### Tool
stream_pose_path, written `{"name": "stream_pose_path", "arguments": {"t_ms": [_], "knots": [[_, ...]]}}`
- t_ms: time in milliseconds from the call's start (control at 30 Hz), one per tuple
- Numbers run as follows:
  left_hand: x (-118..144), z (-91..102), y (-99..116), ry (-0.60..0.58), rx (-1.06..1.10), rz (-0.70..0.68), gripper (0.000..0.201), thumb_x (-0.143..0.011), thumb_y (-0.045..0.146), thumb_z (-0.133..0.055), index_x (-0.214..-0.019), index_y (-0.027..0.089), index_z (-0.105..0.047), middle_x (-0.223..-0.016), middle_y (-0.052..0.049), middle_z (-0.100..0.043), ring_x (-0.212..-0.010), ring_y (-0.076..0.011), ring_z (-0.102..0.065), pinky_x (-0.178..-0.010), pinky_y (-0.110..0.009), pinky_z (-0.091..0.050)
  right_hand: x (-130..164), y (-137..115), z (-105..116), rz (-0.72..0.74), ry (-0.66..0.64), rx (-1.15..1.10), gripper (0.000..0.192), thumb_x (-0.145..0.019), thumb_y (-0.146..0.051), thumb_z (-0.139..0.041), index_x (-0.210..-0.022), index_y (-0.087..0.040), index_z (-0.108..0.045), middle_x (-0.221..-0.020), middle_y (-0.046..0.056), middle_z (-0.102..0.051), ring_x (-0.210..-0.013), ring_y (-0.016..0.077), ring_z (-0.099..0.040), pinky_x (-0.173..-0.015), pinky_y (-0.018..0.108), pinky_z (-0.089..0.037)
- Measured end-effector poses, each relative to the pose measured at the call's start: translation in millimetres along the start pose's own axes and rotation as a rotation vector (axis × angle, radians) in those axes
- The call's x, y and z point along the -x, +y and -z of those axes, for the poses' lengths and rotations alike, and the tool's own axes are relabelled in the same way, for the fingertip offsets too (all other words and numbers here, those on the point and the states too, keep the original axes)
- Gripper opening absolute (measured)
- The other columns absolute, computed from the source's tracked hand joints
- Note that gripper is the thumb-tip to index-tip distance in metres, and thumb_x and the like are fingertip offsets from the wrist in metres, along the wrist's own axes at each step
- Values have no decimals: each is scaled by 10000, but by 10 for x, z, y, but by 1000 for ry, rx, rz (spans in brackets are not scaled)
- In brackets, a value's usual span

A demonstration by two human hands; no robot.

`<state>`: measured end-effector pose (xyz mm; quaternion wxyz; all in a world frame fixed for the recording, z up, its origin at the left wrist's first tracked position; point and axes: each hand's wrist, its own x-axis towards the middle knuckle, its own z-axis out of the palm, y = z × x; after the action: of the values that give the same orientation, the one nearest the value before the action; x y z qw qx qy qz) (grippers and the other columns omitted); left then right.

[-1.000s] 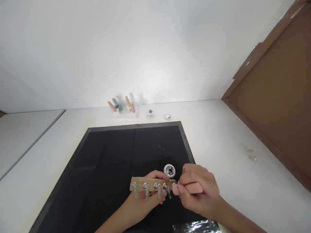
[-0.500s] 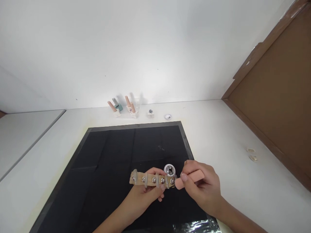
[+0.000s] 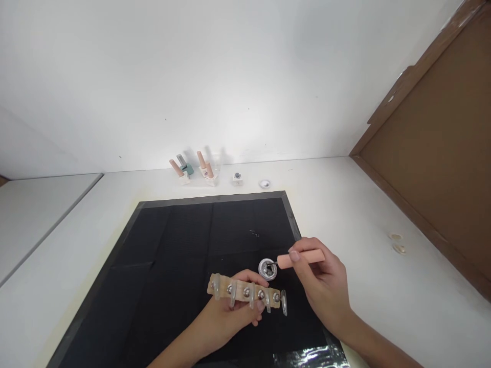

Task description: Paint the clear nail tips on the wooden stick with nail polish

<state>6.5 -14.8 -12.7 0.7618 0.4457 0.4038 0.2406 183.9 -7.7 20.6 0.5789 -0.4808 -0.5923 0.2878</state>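
My left hand [image 3: 226, 319] holds a wooden strip [image 3: 240, 290] above the black mat [image 3: 172, 255]. Several clear false nail tips stand on metal studs along the strip. My right hand [image 3: 324, 283] grips a peach-coloured brush handle [image 3: 303, 258] just right of the strip. The brush's thin tip reaches into a small round silver pot [image 3: 267, 269] that stands on the mat beyond the strip.
Several nail polish bottles [image 3: 194, 168] stand at the back of the white table by the wall, with two small pots [image 3: 264, 183] beside them. Two small round caps [image 3: 397, 243] lie at the right near a brown board [image 3: 433, 153]. Crinkled foil [image 3: 307, 358] lies at the mat's near edge.
My right hand has lifted the brush away from the strip's right end and moved it back to the silver pot. The strip in my left hand has tilted slightly.
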Motion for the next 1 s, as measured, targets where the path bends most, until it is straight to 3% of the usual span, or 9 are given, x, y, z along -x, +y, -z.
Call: {"name": "stream_pose_path", "arguments": {"t_ms": [133, 367, 600, 867, 1000], "knots": [[4, -5, 46, 48, 41, 23, 282, -724, 334, -661, -923, 167, -551, -704, 26, -555, -599, -86, -505, -596, -246, -437, -9, -10, 8, 4, 18, -35, 160, -843, -142, -513, -702, -209, -551, -682, -26, -565, -578, 99, -548, -519, 196, -452], [3, 15, 62, 57, 110, 27, 271, -739, 320, -655, -929, 157, -554, -686, 24, -557, -592, -81, -500, -580, -234, -421, 12, -3, 21, 12, -151, -128, 110, -825, -144, -516, -859, -238, -562, -775, -12, -551, -678, 125, -523, -598, 230, -435], [3, 4, 71, 80, 111, 23, 271, -724, 304, -670, -918, 153, -557, -657, 37, -541, -582, -78, -496, -569, -231, -415, 48, 28, 14, 58, -146, -176, 154, -814, -75, -488, -755, -215, -513, -659, -25, -486, -578, 113, -462, -513, 228, -378], [-51, -16, 109, 52, 88, 32, 278, -716, 307, -678, -914, 159, -552, -677, 44, -536, -587, -69, -494, -581, -231, -421, 7, 13, 16, 297, -247, -90, 153, -714, -40, -521, -676, -186, -496, -570, -15, -512, -496, 104, -439, -471, 240, -347], [-53, -25, 92, 43, 76, 32, 289, -710, 315, -681, -913, 156, -552, -660, 48, -534, -582, -69, -496, -581, -232, -420, 11, 26, 20, 287, -251, -53, 147, -714, -44, -527, -679, -186, -511, -557, -14, -510, -477, 103, -441, -453, 235, -349]]}}
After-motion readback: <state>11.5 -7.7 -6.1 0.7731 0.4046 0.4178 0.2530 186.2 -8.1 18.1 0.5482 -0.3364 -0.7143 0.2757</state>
